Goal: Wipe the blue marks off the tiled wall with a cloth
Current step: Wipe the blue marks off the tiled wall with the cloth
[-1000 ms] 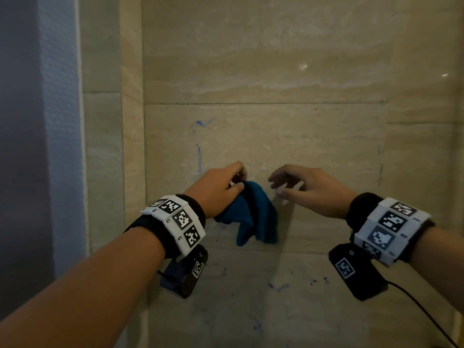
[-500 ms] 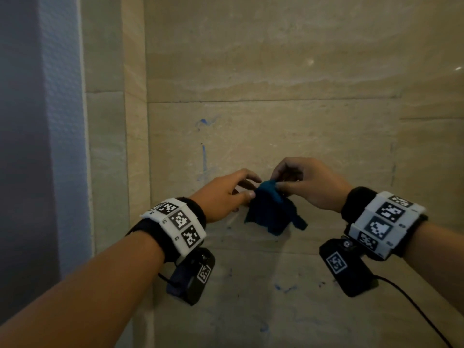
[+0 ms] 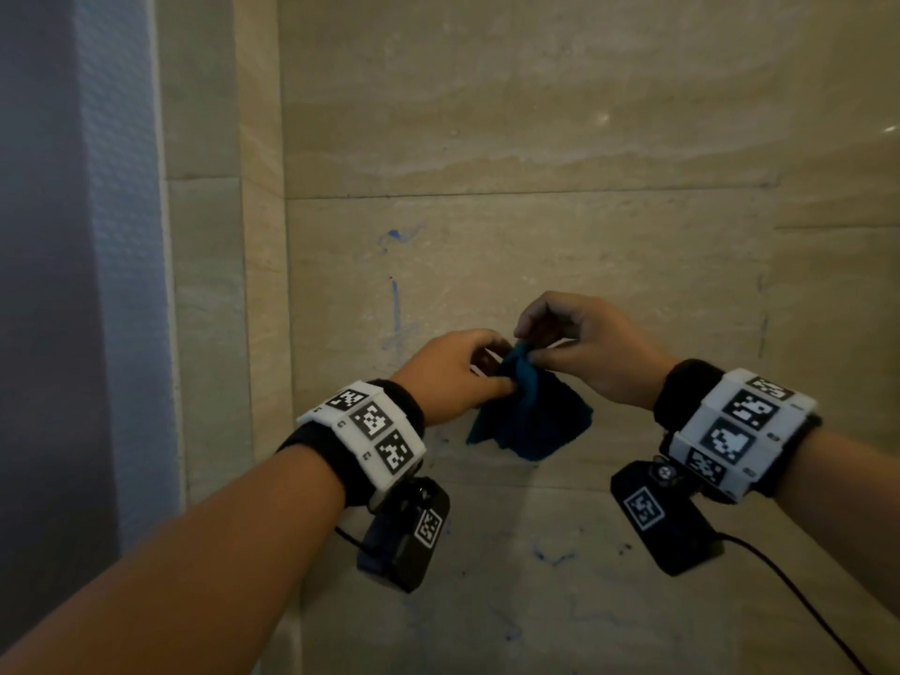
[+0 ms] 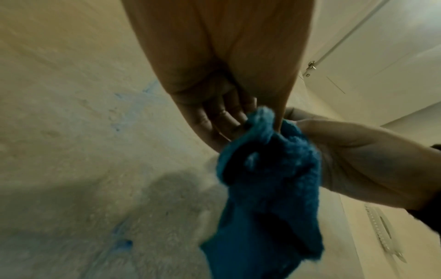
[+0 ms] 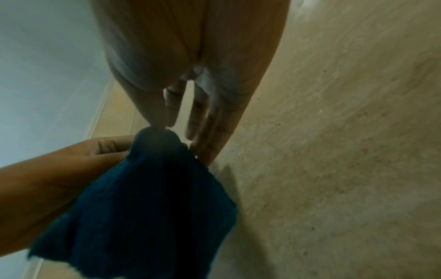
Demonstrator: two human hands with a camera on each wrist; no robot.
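Pinching the bunched top of the dark teal terry cloth (image 3: 528,411) from both sides, my left hand (image 3: 453,375) and right hand (image 3: 591,350) now share it. A second ago the left held it alone and the right was only reaching in with loose fingers; half a second ago the right had just closed on it. Thumb and fingertips of each hand clamp the gathered edge, and the rest of the cloth hangs free just in front of the beige stone-look tiled wall (image 3: 584,255), below the hands. I read this as a handover or a re-fold, not wiping: the cloth is not pressed flat on any tile. The blue marks (image 3: 395,304) remain, a vertical stroke and a squiggle up left of my hands, more scribbles on the lower tile. Nearly all the wiping looks ahead of me.
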